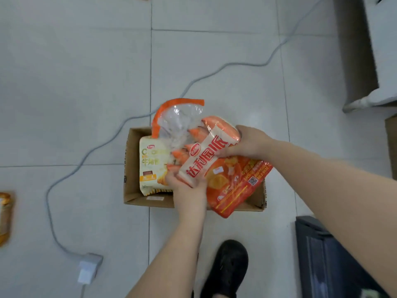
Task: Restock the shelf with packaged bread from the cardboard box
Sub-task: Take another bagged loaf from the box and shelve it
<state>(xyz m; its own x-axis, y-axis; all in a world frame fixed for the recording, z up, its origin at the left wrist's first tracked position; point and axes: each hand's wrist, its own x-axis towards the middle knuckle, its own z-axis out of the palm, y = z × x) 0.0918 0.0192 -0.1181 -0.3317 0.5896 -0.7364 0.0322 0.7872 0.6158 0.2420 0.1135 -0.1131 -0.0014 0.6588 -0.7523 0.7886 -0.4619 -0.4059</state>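
Note:
An open cardboard box sits on the tiled floor in the middle of the head view. Above it I hold a clear bread bag with an orange top strip and a white and red label. My left hand grips its near end and my right hand grips its far right side. A flat orange package lies under the held bag, across the box's right part. A cream and yellow croissant package lies in the box's left part.
A grey cable snakes over the floor to a white plug block at the lower left. My black shoe stands just behind the box. A dark object is at the lower right, a white unit's corner at the upper right, another package at the left edge.

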